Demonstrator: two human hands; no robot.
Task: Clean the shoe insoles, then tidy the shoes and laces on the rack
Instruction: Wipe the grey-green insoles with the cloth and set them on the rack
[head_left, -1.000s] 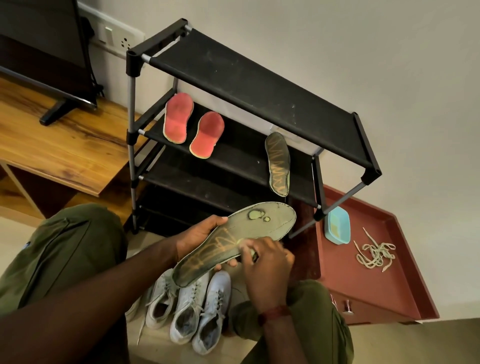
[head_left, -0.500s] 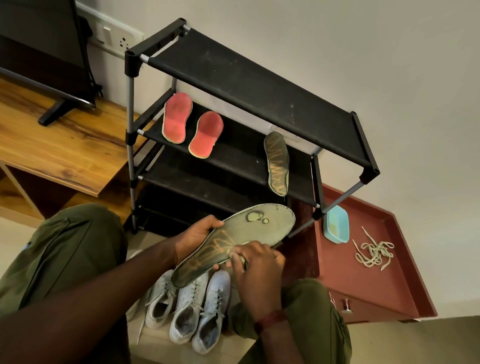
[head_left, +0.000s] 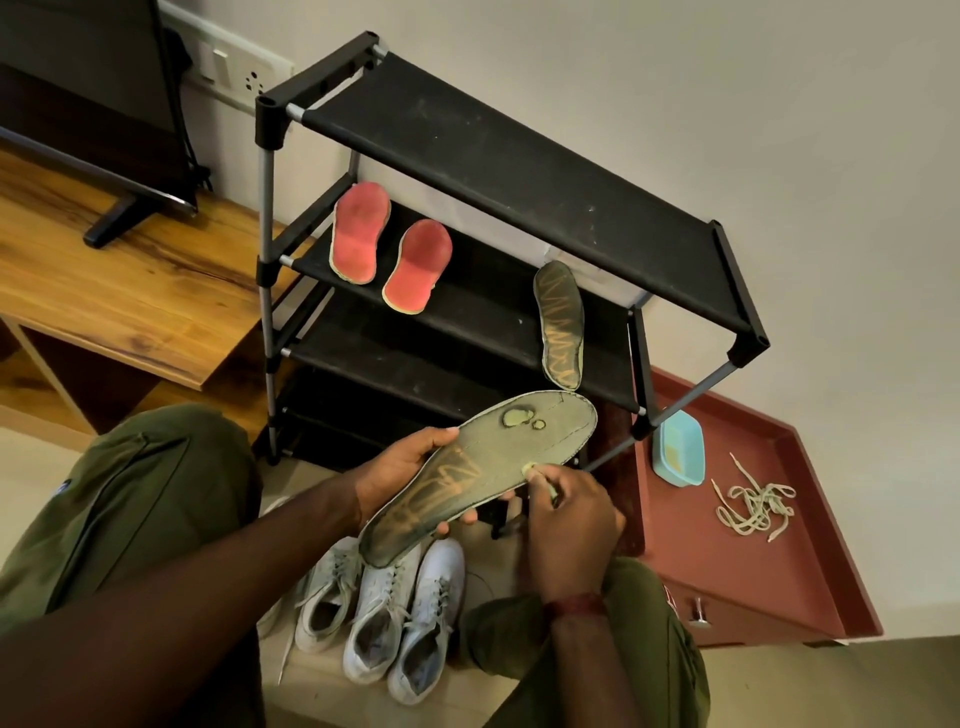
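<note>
My left hand (head_left: 400, 467) grips a worn green insole (head_left: 498, 441) from beneath, thumb on its upper edge, over my lap. My right hand (head_left: 571, 519) pinches a small pale-tipped tool, perhaps a brush, whose tip touches the insole's near edge. A matching green insole (head_left: 561, 322) leans on the second shelf of the black shoe rack (head_left: 519, 171), right side. Two red insoles (head_left: 358, 234) (head_left: 415, 265) lie on the same shelf at the left. White sneakers (head_left: 384, 613) stand on the floor between my knees. Loose pale laces (head_left: 753, 504) lie tangled at the right.
The laces and a small blue tub (head_left: 678, 452) sit on a low red-brown cabinet (head_left: 727, 587) right of the rack. A wooden TV bench (head_left: 104, 291) with a television (head_left: 93, 78) stands at the left. A wall socket (head_left: 234, 65) is behind the rack.
My right hand slid the tool along the held insole, first toward the narrow end, then back toward the wide end. The left hand kept its hold.
</note>
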